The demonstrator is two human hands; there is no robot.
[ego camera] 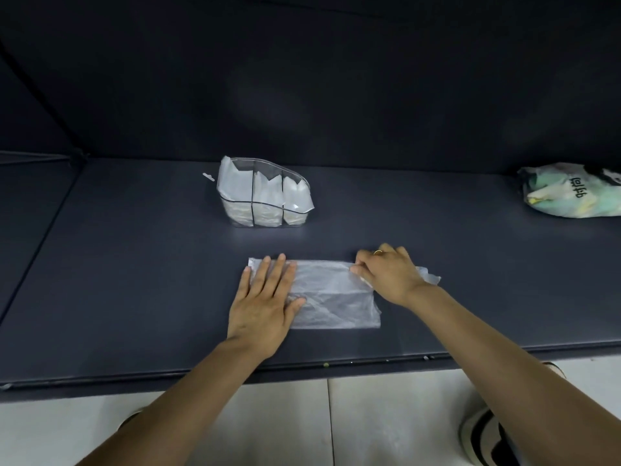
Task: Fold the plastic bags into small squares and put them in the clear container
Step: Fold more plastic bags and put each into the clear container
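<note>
Translucent plastic bag (331,294) lies under the flat left hand (265,297); right hand (386,274) pinches its edge

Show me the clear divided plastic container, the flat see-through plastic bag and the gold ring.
clear divided plastic container (295,219): head view, lower front wall at right
flat see-through plastic bag (331,292): head view, middle of sheet
gold ring (378,252): head view, band on right-hand finger

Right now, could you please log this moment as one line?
stage: folding | left hand: flat on plastic bag | right hand: pinching bag's edge | clear container: holds folded bags
</note>
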